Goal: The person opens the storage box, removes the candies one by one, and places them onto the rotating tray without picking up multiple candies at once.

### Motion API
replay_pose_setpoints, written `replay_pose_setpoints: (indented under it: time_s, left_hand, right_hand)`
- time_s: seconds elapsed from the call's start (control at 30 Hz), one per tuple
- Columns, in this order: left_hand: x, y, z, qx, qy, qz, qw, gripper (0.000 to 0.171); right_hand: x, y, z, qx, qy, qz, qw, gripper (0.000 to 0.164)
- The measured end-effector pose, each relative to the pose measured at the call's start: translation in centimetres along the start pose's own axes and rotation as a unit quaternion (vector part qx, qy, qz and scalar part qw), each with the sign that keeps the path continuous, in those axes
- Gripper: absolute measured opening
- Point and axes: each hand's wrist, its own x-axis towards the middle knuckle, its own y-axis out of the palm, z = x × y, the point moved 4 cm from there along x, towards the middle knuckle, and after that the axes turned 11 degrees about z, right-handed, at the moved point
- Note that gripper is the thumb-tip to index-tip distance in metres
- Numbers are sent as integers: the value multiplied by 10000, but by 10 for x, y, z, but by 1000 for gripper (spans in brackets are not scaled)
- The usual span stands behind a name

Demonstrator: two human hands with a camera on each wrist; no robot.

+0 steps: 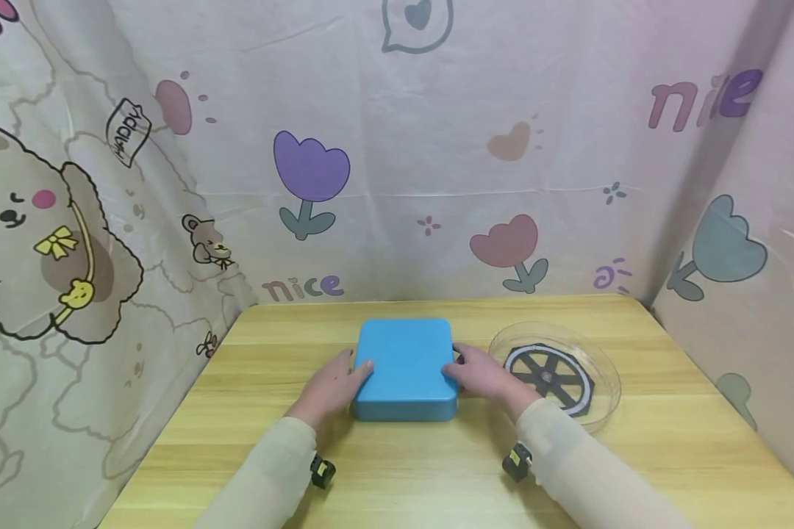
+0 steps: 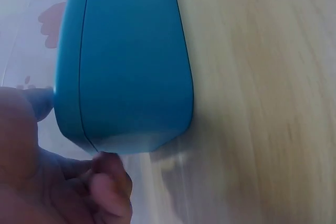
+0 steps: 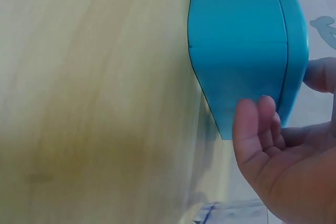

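A blue rounded box (image 1: 405,360) with a lid seam along its side lies flat on the wooden table. My left hand (image 1: 334,386) holds its left side, thumb on the top edge and fingers against the side. In the left wrist view, fingertips (image 2: 111,187) are curled near the box's corner. My right hand (image 1: 479,371) grips the opposite side, its thumb over the top edge. In the right wrist view, that hand's fingers (image 3: 247,129) lie against the box's side wall, close to the seam. What the box contains is hidden.
To the right, partly behind my right forearm, lies a clear round dish (image 1: 612,386) with a dark spoked wheel shape (image 1: 546,376) in it. The wooden table (image 1: 410,470) reaches back to a patterned cloth (image 1: 403,147), which also hangs at both sides.
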Motion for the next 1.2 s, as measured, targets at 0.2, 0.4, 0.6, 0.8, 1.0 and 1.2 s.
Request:
replay_pose_setpoints:
  time_s: [0.2, 0.4, 0.6, 0.8, 1.0, 1.2]
  left_hand:
    - [4, 2, -3, -96, 76, -29, 9999, 72]
    - [7, 5, -1, -121, -110, -119, 9998, 70]
    - [10, 8, 1, -130, -49, -314, 9994, 67]
    - [10, 12, 4, -167, 33, -419, 9990, 65]
    - [10, 12, 2, -133, 105, -465, 9988, 65]
    - [7, 9, -5, -112, 159, -524, 9984, 67]
  right_hand:
    - [-1, 2, -1, 452, 73, -156, 9988, 67]
    - [-2, 4, -2, 849, 118, -198, 9961, 65]
    - [-1, 6, -6, 1011, 10, -173, 9947, 65]
    - [-2, 4, -8, 1015, -38, -333, 9943, 64]
    - [-3, 1, -6, 1071, -95, -532, 9928, 66]
    - [-7, -4, 1, 1194, -399, -677, 9897, 66]
